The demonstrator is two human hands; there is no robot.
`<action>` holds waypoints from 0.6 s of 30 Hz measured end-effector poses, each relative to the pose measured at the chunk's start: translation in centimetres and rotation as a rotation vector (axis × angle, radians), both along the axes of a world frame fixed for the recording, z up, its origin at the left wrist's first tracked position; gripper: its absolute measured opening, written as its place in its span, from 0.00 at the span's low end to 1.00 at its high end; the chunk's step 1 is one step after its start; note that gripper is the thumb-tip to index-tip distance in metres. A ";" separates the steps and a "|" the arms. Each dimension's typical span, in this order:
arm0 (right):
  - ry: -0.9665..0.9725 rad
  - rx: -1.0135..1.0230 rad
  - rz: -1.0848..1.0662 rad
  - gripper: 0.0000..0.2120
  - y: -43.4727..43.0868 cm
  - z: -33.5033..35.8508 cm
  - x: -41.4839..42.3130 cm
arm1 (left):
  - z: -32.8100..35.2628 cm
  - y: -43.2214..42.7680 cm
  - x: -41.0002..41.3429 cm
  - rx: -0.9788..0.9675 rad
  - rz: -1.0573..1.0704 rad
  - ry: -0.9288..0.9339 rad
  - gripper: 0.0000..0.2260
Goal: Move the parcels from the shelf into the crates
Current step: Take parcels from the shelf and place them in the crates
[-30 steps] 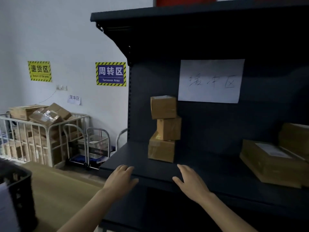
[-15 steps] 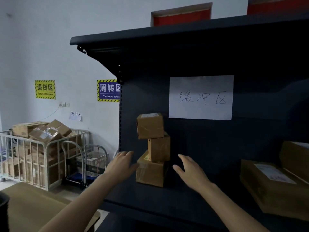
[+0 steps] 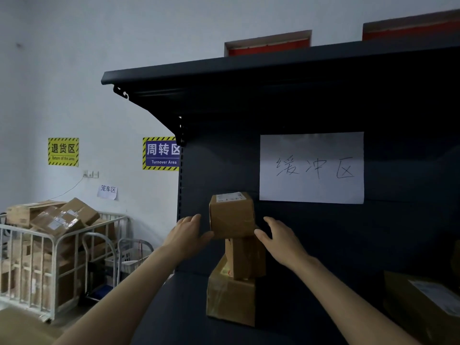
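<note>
Small brown cardboard parcel (image 3: pixel 231 215) topping a three-box stack on the dark metal shelf (image 3: pixel 179 307), flanked at nine o'clock by the left hand (image 3: pixel 185 236) and at three by the right hand (image 3: pixel 281 239), fingers spread wide, gripping nothing yet (probably light, rigid, tape-slick: clasp opposite side walls).

Three stacked parcels (image 3: pixel 231 215), two hands (image 3: pixel 186 235), two signs (image 3: pixel 63 152) (striped borders).

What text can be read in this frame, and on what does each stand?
"退货区", "Return of the area": yellow wall sign
"周转区", "Turnover Area": blue wall sign
"笼车区": small paper note
"缓冲区", handwritten: white sheet on shelf back panel
Labels on top parcel and right-hand parcel: too small to read.
</note>
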State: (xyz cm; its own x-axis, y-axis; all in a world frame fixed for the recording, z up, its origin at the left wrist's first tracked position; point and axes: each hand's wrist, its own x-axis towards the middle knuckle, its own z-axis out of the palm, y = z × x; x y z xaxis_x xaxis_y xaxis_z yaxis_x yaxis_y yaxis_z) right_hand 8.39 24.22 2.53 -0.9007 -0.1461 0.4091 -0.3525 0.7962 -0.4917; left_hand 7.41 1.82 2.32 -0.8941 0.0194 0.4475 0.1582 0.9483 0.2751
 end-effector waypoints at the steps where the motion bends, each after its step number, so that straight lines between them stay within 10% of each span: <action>1: 0.011 -0.015 -0.004 0.28 -0.4 0.3 -0.5 | 0.1 -0.2 -0.7 0.020 -0.011 -0.007 0.24; 18: 0.125 -0.502 0.130 0.13 -2.5 0.1 -0.3 | -0.2 2.4 0.1 0.496 -0.458 0.151 0.26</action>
